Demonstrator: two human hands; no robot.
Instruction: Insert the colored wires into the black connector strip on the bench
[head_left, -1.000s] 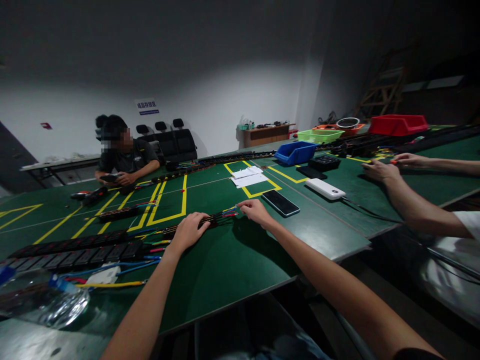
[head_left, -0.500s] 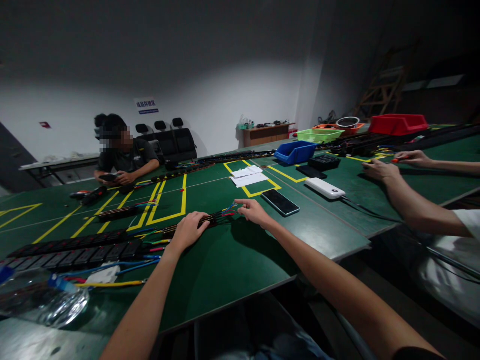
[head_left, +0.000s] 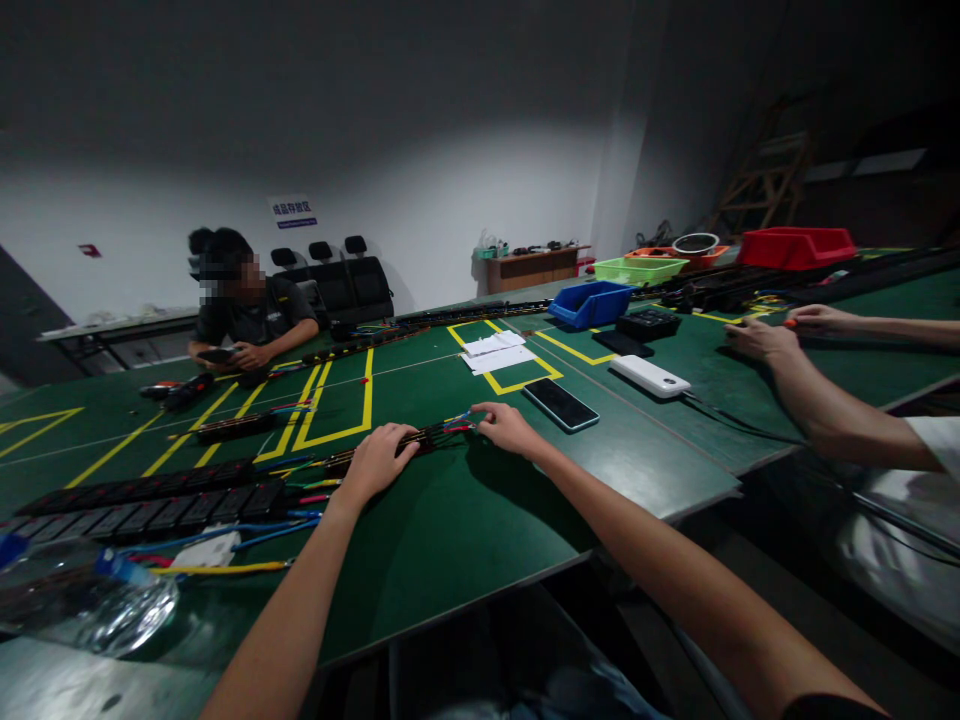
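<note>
Black slim wire bundle: left hand gripping; multicoloured wire ends unjoined; right hand at tips, pinch unclear.

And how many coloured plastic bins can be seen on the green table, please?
4: the blue bin, nearest; the light green bin behind it; the orange bin, partly hidden behind the light green one; and the red bin, farthest right. More could be hidden.

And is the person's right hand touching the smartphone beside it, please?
Apart: the head view shows a strip of green tabletop between the right hand and the smartphone.
</note>
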